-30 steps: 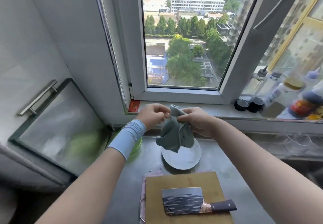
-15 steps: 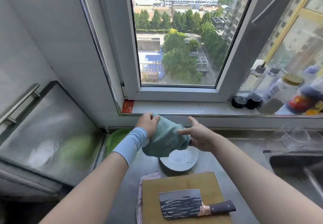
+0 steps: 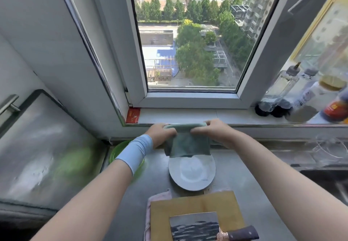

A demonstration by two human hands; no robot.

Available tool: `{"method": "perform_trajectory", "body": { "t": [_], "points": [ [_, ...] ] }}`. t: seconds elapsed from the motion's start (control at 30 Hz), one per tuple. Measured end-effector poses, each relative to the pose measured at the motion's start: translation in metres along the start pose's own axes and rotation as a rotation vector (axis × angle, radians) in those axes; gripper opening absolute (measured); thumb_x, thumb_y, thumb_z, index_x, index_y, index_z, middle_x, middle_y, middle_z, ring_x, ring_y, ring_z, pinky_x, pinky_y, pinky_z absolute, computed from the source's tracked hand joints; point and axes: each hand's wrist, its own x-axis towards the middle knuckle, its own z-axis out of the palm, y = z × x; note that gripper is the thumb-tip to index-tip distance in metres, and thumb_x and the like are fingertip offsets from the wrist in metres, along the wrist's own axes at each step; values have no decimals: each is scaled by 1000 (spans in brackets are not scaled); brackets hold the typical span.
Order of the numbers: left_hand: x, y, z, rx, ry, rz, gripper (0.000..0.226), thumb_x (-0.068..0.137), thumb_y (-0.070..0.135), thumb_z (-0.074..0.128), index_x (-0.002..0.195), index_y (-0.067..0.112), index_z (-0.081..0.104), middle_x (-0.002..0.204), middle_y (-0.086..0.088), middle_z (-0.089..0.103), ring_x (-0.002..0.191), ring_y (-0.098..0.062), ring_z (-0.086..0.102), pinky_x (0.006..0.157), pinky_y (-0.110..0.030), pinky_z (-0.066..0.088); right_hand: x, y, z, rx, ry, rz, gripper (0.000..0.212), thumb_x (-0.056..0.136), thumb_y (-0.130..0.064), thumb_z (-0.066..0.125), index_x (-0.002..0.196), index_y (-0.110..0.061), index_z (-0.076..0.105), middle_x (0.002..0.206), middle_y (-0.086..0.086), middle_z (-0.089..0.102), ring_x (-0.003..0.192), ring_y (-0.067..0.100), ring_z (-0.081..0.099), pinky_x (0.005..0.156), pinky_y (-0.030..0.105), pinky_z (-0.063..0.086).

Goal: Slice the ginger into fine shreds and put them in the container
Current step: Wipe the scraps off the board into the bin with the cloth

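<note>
Left hand (image 3: 162, 133) and right hand (image 3: 211, 130) pinch cloth (image 3: 188, 146) by top edge, past plate (image 3: 192, 174), far side of cutting board (image 3: 188, 203). No ginger visible. Cleaver (image 3: 195, 227) flat on cutting board, handle pointing right: right hand nearer.

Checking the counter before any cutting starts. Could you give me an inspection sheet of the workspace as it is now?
Surface: grey steel counter, bearing a wooden cutting board on a pink cloth.
Job's things: dark-bladed cleaver lies flat on the board; round grey plate behind the board; no ginger seen.
Clutter: green bowl at left, partly hidden by the forearm.
Grips: left hand and right hand both grip the top edge of a teal cloth hanging at the plate's far rim.
Cables: nothing seen.
Surroundings: window ahead; several bottles and a red card on the sill.
</note>
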Motion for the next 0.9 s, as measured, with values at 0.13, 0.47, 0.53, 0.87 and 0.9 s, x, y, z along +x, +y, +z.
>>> {"method": "perform_trajectory", "body": {
  "t": [0.13, 0.47, 0.53, 0.87, 0.9],
  "points": [
    [4, -9, -2, -641, -261, -81, 48, 81, 20, 76, 124, 6, 60, 118, -18, 68, 104, -34, 67, 85, -46, 58, 6, 1, 0, 526, -134, 103, 38, 91, -24, 72, 119, 1, 65, 106, 17, 75, 94, 32, 74, 79, 43, 62],
    [46, 3, -5, -628, 92, 15, 32, 89, -17, 56, 83, 13, 63, 88, -5, 69, 73, -20, 66, 57, -30, 60, 53, 3, -7, 350, 354, -180, 54, 78, 26, 47, 57, -18, 72, 93, 5, 73, 90, 20, 67, 81, 23, 56],
    [65, 9, -6, -500, 163, 12, 36, 89, -18, 51, 79, 13, 67, 89, -9, 70, 73, -20, 65, 60, -28, 60, 66, -4, -14, 239, 437, -256, 51, 75, 24, 39, 62, -12, 72, 87, -2, 70, 84, 7, 66, 73, 8, 48],
    [108, -23, 12, 526, 389, 300, 33, 84, 27, 77, 116, 20, 72, 128, 4, 55, 120, -18, 47, 103, -34, 42, 108, 43, -17, -787, 543, -690, 55, 70, -12, 56, 123, -20, 68, 116, 9, 55, 103, 29, 47, 89, 47, 44],
    [109, -26, 14, 533, 423, 303, 35, 84, 24, 78, 118, 20, 71, 127, 2, 56, 120, -19, 46, 101, -35, 43, 107, 45, -11, -821, 489, -766, 59, 71, -19, 54, 129, -21, 64, 119, 8, 55, 104, 27, 48, 90, 43, 42]
  ]
}}
